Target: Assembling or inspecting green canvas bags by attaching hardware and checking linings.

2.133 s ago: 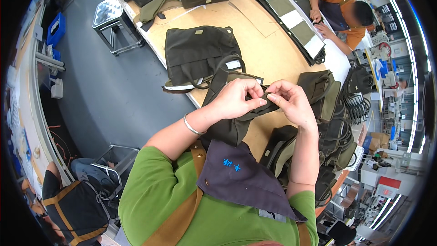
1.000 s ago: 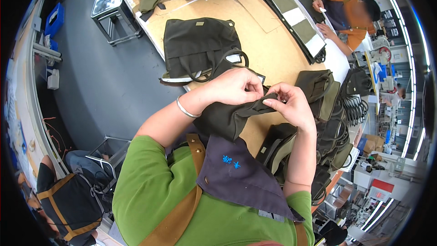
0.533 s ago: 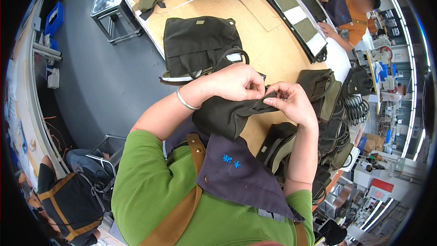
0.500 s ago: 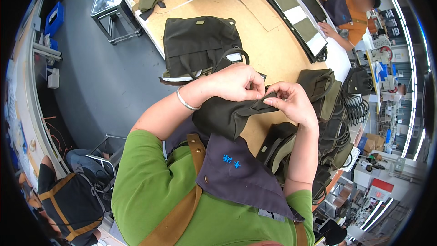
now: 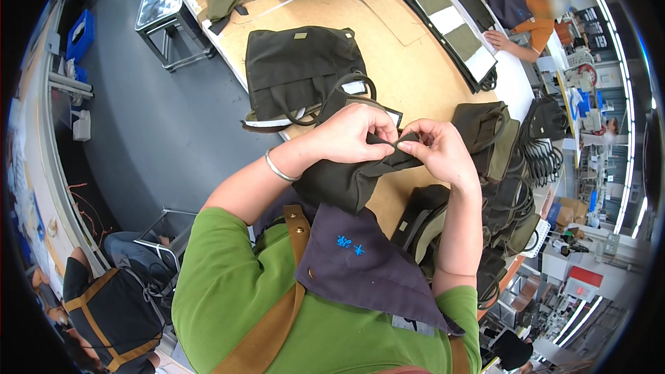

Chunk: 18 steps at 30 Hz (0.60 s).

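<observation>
A dark olive fabric bag is bunched in front of my chest, over the near edge of the table. My left hand pinches its upper edge between thumb and fingers. Close beside it, my right hand pinches the same edge, the two thumbs almost touching. What lies between the fingertips is too small to make out. Just beyond my left hand, another dark bag with looped handles lies flat on the table, a small light label near its far edge.
Several dark bags with handles are piled on the right of the wooden table. Layered fabric panels lie farther back, near a co-worker in orange. A metal-topped stool stands on the left. Another person is at lower left.
My left hand has shifted slightly down and now grips the bag's edge nearer my right hand. The co-worker has leaned, and one of their hands has left view.
</observation>
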Tool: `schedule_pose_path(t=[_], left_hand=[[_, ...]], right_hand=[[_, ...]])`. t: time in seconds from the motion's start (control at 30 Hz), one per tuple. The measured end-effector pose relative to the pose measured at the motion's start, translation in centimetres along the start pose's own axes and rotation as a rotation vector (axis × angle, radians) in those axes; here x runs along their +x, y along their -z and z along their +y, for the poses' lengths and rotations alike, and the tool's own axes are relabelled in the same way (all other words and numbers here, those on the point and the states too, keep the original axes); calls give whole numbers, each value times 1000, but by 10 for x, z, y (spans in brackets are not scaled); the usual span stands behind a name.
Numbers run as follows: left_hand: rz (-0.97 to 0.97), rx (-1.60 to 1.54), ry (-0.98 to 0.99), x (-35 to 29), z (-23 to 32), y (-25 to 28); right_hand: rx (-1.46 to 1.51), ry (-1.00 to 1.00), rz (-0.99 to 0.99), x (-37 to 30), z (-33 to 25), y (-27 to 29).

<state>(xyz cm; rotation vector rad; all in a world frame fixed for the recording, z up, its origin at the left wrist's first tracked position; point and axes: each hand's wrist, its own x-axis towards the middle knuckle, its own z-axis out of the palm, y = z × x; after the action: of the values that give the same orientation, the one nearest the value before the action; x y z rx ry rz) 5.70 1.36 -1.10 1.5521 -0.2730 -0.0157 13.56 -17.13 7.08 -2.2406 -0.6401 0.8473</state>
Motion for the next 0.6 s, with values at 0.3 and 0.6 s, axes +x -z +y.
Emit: schedule_pose_path(t=[0.3, 0.6], left_hand=[[67, 146, 37, -5, 0, -4], [51, 330, -38, -9, 11, 0]], right_hand=[[-17, 28, -12, 2, 4, 2], [63, 21, -53, 2, 1, 1]])
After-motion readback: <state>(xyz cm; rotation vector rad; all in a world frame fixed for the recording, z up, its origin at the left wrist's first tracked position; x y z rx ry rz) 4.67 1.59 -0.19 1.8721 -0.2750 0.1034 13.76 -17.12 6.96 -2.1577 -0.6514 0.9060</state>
